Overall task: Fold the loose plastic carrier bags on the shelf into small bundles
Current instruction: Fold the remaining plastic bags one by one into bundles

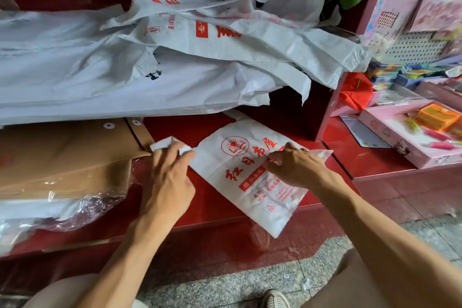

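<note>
The white carrier bag [252, 177] lies flat on the red shelf [350, 157], overhanging its front edge; the left hand [166, 177] pinches its handle, the right hand [295, 165] pinches its side. Loose bags [150, 57] pile behind, brown envelopes [67, 155] left

Both bare forearms reach forward from below. The left grip [168, 177] lies knuckles up, fingers curled, pinching a white handle strip of the carrier bag [240, 182]. The right grip [296, 166] pinches that bag's upper right part, fingers bent
</note>
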Tool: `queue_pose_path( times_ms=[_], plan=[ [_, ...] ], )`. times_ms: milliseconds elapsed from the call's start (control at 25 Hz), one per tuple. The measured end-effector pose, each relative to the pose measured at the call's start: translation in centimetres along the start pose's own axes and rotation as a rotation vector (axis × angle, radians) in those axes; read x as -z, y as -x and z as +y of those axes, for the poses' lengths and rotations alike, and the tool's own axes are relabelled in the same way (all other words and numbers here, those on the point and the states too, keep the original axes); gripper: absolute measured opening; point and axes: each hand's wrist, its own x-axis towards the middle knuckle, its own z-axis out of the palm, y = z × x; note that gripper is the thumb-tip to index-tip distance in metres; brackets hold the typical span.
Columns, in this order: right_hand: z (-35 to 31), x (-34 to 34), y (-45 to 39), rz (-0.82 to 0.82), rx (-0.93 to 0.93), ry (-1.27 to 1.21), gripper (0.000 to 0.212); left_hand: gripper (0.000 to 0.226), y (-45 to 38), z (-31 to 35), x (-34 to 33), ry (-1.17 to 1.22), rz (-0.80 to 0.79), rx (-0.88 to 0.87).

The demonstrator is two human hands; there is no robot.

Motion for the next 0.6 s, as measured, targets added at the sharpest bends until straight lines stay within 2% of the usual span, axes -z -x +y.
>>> queue_pose_path(
  times_ms=[80,120,240,280,360,400,480,560,600],
  plan=[
    [-0.2,-0.4,0.0,-0.008,-0.003,-0.023,0.038,0.031,0.6,0.8,-0.5,0.18,-0.117,-0.178],
    [-0.3,-0.5,0.0,-0.038,0.007,-0.057,0.037,0.034,1.0,1.4,-0.6,0.212,-0.215,-0.261],
    [-1.3,-0.7,0.6,-0.068,0.115,-0.159,0.031,0.074,2.0,2.6,-0.4,0.243,-0.573,-0.351],
    [-1.6,-0.7,0.9,-0.056,0.153,-0.137,0.033,0.087,2.2,2.7,-0.5,0.188,-0.625,-0.359],
    [-1.7,-0.6,1.6,-0.132,0.217,-0.068,0.055,0.089,2.6,2.4,-0.7,0.052,-0.55,-0.382],
    [-1.8,-0.5,1.9,-0.231,0.253,-0.038,0.072,0.081,2.6,2.2,-0.6,0.035,-0.501,-0.376],
    [-2.1,-0.3,2.6,-0.391,0.306,0.056,0.097,0.055,2.5,1.7,-0.1,0.144,-0.469,-0.344],
    [-1.9,0.1,2.9,-0.411,0.313,0.082,0.102,0.017,2.2,1.3,0.9,0.288,-0.451,-0.28],
    [-1.6,0.5,3.0,-0.404,0.294,0.031,0.098,0.017,2.0,1.2,1.3,0.329,-0.429,-0.18]
  ],
)
